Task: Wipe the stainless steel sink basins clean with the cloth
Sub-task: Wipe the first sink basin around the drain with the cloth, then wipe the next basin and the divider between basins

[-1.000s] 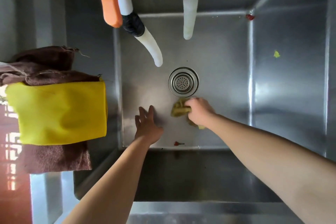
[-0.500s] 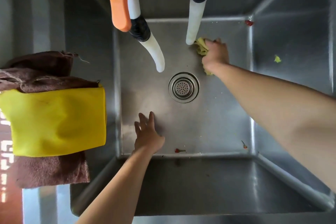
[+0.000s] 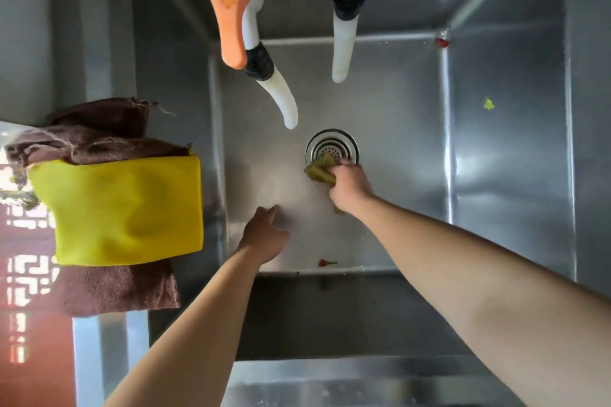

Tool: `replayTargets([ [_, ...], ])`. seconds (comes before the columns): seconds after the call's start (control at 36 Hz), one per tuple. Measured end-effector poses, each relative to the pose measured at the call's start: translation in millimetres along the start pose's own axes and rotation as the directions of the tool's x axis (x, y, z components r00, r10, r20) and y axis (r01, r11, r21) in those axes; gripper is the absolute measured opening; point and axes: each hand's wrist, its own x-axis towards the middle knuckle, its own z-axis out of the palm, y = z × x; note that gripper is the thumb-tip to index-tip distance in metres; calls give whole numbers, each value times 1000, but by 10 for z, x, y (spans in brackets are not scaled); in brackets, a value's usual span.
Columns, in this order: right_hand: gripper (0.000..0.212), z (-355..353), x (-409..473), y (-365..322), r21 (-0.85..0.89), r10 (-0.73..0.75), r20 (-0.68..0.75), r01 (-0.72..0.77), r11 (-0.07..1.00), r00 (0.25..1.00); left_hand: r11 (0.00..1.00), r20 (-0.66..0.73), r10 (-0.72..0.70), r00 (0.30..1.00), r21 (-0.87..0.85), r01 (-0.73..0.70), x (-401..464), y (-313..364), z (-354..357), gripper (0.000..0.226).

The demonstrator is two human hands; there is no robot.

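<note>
One crumpled yellow-green cloth (image 3: 320,171) sits bunched in our right hand (image 3: 349,187), our fingers clenched round it, pressed on the basin floor (image 3: 396,149) at the near edge of the drain strainer (image 3: 332,146), partly overlapping it. Left of the drain and nearer us, our left hand (image 3: 264,235) lies flat on the floor, fingers relaxed and straight. Beyond the drain hang two white hoses (image 3: 279,99). Near the front wall lies a red scrap (image 3: 323,263). Far left of the drain, a yellow cloth (image 3: 122,208) drapes over brown towels (image 3: 99,139).
</note>
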Motion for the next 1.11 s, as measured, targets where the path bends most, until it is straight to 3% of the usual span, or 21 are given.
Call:
replayTargets([
  [0.08,49,-80,-136,18,78,48,30,-50,996,998,992,-3,-50,999,-120,49,-90,-26,-32,72],
  [0.19,33,-257,-439,45,154,112,102,-127,980,988,985,7,-86,996,-152,86,-278,14,-51,64],
  [0.31,23,-530,-850,60,394,184,131,-222,892,974,952,5,-69,998,-300,67,-601,161,-74,51],
  [0.42,33,-858,-1363,5,553,165,222,-263,791,961,891,-30,86,996,-444,-91,-1079,334,-178,45],
  [0.5,42,-1103,-1776,-96,730,76,289,-271,627,954,768,-47,238,970,-602,-218,-1510,493,-284,44],
  [0.61,46,-1338,-2301,-188,842,-110,364,-276,464,925,574,40,482,875,-769,-282,-1943,699,-376,38],
  [0.67,46,-1369,-2502,-168,865,-112,340,-263,427,934,516,82,556,827,-814,-266,-2044,824,-369,31],
  [0.78,38,-1357,-2800,-62,903,-43,282,-250,350,958,521,39,569,822,-790,-323,-2128,1098,-285,26],
  [0.86,40,-1406,-3023,-23,872,-20,216,-184,453,976,553,13,584,812,-738,-386,-2265,1299,-205,31],
  [1.0,29,-1483,-3356,3,742,116,-96,-6,670,989,572,-40,602,797,-675,-466,-2584,1572,-29,25],
  [1.11,19,-1657,-3616,178,678,111,-221,71,732,969,571,-74,630,773,-631,-526,-2857,1755,158,26],
])
